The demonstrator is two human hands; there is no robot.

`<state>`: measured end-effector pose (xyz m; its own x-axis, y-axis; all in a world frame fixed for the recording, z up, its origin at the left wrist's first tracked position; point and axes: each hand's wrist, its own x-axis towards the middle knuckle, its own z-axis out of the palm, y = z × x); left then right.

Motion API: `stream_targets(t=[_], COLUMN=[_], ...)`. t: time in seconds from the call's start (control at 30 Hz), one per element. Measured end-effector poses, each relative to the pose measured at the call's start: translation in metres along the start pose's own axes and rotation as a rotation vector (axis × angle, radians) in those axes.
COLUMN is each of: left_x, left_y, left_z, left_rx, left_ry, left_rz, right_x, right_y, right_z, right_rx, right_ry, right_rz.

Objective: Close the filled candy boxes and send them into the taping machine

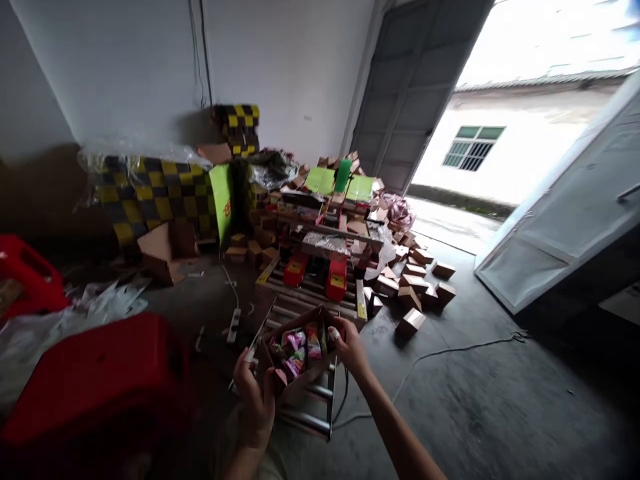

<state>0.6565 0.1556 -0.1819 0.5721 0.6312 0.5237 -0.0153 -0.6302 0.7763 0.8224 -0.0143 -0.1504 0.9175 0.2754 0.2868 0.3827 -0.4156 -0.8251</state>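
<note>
An open brown cardboard box [298, 390] filled with several colourful snack packets [296, 352] rests on a roller conveyor [306, 413]. My left hand [255, 400] grips the box's near left edge, fingers curled round a flap. My right hand [347, 347] holds the box's right side, fingers closed on the rim. Ahead on the conveyor stands a red carton-sealing machine [320, 270] with yellow labels.
Small sealed brown boxes [417, 287] lie scattered on the concrete floor to the right. Yellow-and-black checkered cartons [150, 197] stack against the back wall. Red plastic stools [95, 380] stand at the left. A power strip [233, 325] and cable [450, 350] cross the floor. An open door [565, 220] at right.
</note>
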Motion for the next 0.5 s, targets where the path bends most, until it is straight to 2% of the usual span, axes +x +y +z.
stream_targets(t=[0.03, 0.1, 0.2, 0.3, 0.37, 0.4, 0.5], left_x=[-0.006, -0.007, 0.014, 0.039, 0.051, 0.055, 0.063], left_y=[-0.001, 0.000, 0.008, 0.016, 0.018, 0.018, 0.012], left_z=[-0.004, -0.012, -0.011, -0.001, 0.005, 0.007, 0.007], left_rx=[0.018, 0.041, 0.123, 0.216, 0.206, 0.185, 0.031], left_ry=[-0.034, -0.200, -0.524, -0.722, -0.789, -0.809, -0.836], left_rz=[0.034, 0.146, 0.201, 0.161, 0.130, 0.109, 0.050], right_x=[-0.004, -0.009, -0.004, 0.008, 0.015, 0.018, 0.023], right_y=[-0.002, -0.013, -0.039, -0.058, -0.058, -0.055, -0.040], right_z=[-0.004, -0.011, -0.017, -0.015, -0.007, -0.001, 0.023], right_rx=[-0.040, -0.157, -0.418, -0.639, -0.719, -0.750, -0.799], right_ry=[-0.017, -0.136, -0.489, -0.740, -0.771, -0.744, -0.538], right_rz=[0.001, -0.056, -0.224, -0.323, -0.334, -0.325, -0.308])
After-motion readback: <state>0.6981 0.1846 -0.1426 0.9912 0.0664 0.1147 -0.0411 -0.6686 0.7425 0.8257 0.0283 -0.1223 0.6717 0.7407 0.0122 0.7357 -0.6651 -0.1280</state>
